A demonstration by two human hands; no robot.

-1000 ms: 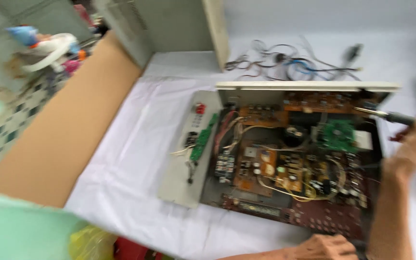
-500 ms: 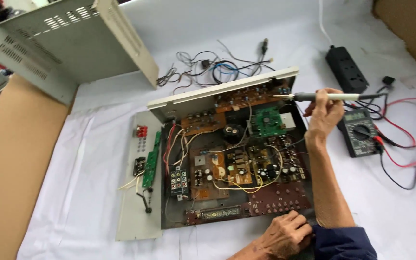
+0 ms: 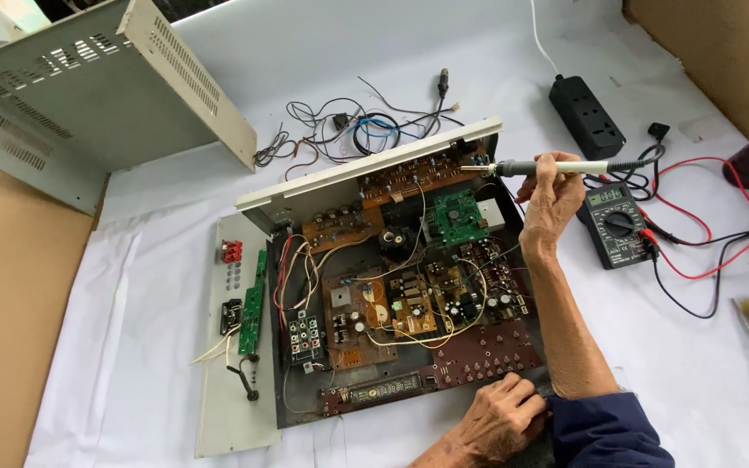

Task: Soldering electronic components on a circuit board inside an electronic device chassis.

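Desk (image 3: 374, 61) under white cloth, cardboard at 9 o'clock edge. Grey metal cover (image 3: 88, 95) tilted at 10 o'clock. Open amplifier chassis (image 3: 392, 295) at centre, circuit boards bare, front panel (image 3: 236, 347) lying loose at its 9 o'clock. Black power strip (image 3: 587, 104) at 1 o'clock; multimeter (image 3: 617, 224) at 3 o'clock, red and black leads trailing. Right hand (image 3: 552, 204) with fingers clamped on soldering iron (image 3: 548, 166), tip over chassis at its 1 o'clock corner. Left hand (image 3: 500, 416) resting on chassis 6 o'clock edge, fingers curled, holding nothing
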